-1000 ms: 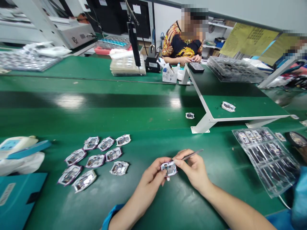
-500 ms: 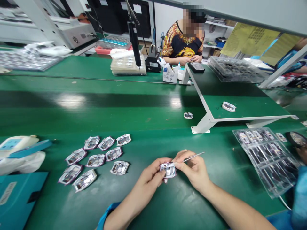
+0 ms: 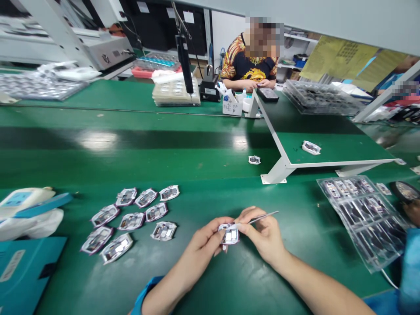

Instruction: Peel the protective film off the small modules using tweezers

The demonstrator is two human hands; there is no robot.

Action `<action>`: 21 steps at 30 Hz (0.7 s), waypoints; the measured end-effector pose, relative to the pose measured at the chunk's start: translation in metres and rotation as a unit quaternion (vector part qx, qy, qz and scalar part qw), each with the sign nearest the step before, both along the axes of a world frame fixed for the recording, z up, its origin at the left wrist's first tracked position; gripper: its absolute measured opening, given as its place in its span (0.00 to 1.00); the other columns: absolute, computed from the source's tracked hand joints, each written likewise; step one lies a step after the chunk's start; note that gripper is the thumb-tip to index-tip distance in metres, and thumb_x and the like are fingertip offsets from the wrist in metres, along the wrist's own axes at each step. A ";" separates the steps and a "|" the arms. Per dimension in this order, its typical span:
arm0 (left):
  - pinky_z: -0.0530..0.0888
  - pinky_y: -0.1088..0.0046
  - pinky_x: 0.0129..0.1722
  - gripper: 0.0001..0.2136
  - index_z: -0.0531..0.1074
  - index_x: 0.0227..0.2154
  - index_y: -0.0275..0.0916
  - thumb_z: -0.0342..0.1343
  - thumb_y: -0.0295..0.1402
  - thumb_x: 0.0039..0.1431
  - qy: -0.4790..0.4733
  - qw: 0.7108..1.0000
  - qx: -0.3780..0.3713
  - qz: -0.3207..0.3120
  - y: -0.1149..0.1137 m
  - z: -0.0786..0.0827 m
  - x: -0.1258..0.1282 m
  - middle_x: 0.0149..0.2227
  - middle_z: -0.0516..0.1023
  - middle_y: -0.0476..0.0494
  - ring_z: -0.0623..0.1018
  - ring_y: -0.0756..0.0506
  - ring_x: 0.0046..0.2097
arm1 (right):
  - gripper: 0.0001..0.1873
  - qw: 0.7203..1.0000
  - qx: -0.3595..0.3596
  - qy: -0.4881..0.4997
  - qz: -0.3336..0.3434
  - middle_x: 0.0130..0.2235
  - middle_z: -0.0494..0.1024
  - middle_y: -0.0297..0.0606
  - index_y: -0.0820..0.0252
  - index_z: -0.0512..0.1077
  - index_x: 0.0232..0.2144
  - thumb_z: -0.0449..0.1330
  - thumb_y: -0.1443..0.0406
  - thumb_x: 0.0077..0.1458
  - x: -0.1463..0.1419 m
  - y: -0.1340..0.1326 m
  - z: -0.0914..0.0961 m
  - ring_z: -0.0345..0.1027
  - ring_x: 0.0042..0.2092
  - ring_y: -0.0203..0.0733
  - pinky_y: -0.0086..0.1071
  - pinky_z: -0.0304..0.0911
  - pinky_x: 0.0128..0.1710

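Between the thumb and fingers of my left hand (image 3: 210, 238) is a small white-rimmed device housing (image 3: 231, 236) with circuit parts showing inside. My right hand (image 3: 262, 229) is closed round thin metal tweezers (image 3: 267, 215), whose back end sticks out to the upper right. The fingertips of that hand touch the top right edge of the housing and hide the tweezers' tips. Left of my hands lies a group of similar housings (image 3: 131, 221), face up on the green bench (image 3: 197, 280). The nearest of them is a single housing (image 3: 164, 231).
A clear plastic tray (image 3: 357, 218) with parts lies at the right. Behind it stands a raised green shelf (image 3: 341, 140) on white legs, bearing one housing (image 3: 311, 148). A blue folder (image 3: 29, 271) lies at the left. Opposite sits a co-worker (image 3: 251, 65) near a hanging electric screwdriver (image 3: 184, 61).
My left hand and the housing have tilted slightly, and the left thumb sits a little higher over it. The conveyed housing near the shelf leg has shifted slightly left.
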State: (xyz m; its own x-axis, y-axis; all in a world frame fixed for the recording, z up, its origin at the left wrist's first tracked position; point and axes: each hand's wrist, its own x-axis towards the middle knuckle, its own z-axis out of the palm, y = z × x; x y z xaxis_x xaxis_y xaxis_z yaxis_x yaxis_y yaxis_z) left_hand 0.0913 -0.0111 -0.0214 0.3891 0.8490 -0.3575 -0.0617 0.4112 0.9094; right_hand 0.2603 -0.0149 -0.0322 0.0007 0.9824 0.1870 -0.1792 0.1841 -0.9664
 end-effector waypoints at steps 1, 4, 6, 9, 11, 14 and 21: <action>0.64 0.77 0.26 0.16 0.75 0.42 0.37 0.57 0.43 0.57 -0.002 1.000 -0.002 0.002 0.000 -0.001 0.000 0.27 0.73 0.49 0.68 0.50 0.28 | 0.05 1.000 0.001 -0.005 -0.001 0.31 0.79 0.34 0.55 0.76 0.29 0.66 0.71 0.52 0.000 0.000 0.000 0.73 0.36 0.41 0.33 0.67 0.37; 0.67 0.75 0.30 0.17 0.72 0.46 0.37 0.56 0.42 0.57 -0.002 1.000 -0.002 -0.008 0.002 -0.004 -0.002 0.32 0.74 0.47 0.70 0.49 0.31 | 0.05 1.000 0.004 -0.012 -0.012 0.32 0.79 0.34 0.54 0.76 0.31 0.66 0.70 0.53 0.000 -0.001 0.000 0.73 0.37 0.40 0.33 0.67 0.39; 0.69 0.72 0.34 0.23 0.66 0.52 0.40 0.60 0.38 0.52 0.014 0.999 0.028 -0.035 0.007 -0.007 -0.008 0.38 0.74 0.46 0.72 0.47 0.35 | 0.05 1.000 0.006 -0.012 -0.025 0.32 0.79 0.33 0.54 0.76 0.31 0.65 0.70 0.53 0.001 -0.001 0.000 0.73 0.38 0.39 0.32 0.67 0.40; 0.71 0.69 0.36 0.27 0.60 0.53 0.41 0.59 0.34 0.50 0.153 0.979 0.134 -0.022 0.021 -0.015 -0.025 0.37 0.73 0.48 0.73 0.46 0.35 | 0.04 0.999 0.009 -0.017 -0.039 0.33 0.80 0.34 0.54 0.76 0.31 0.65 0.69 0.54 0.003 -0.002 0.001 0.73 0.38 0.39 0.32 0.68 0.40; 0.72 0.67 0.36 0.19 0.63 0.49 0.41 0.54 0.33 0.54 0.304 0.923 0.235 0.027 0.032 -0.019 -0.040 0.34 0.73 0.47 0.74 0.44 0.35 | 0.03 0.999 0.010 -0.019 -0.042 0.33 0.80 0.35 0.54 0.76 0.31 0.66 0.68 0.53 0.003 -0.002 0.001 0.74 0.38 0.40 0.32 0.68 0.39; 0.71 0.60 0.44 0.09 0.68 0.40 0.41 0.51 0.32 0.56 0.438 0.823 0.355 0.076 0.046 -0.024 -0.065 0.37 0.73 0.43 0.74 0.39 0.42 | 0.02 0.999 0.004 -0.017 -0.041 0.33 0.80 0.36 0.55 0.76 0.31 0.66 0.67 0.53 0.002 -0.004 0.002 0.74 0.37 0.41 0.33 0.69 0.38; 0.70 0.51 0.47 0.09 0.70 0.38 0.39 0.50 0.34 0.57 0.504 0.742 0.426 0.119 0.058 -0.032 -0.094 0.38 0.72 0.38 0.73 0.34 0.44 | 0.02 0.999 -0.006 -0.017 -0.037 0.34 0.80 0.36 0.55 0.76 0.31 0.66 0.66 0.54 0.001 -0.004 0.003 0.74 0.38 0.41 0.32 0.69 0.39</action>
State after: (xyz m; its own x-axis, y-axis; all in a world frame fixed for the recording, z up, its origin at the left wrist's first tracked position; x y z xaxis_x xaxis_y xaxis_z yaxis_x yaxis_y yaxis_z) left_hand -0.0030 0.0469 -0.0538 0.0907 0.9357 0.3409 0.8478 -0.2521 0.4666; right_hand 0.2612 -0.0190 -0.0297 0.0681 0.9818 0.1773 -0.1322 0.1850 -0.9738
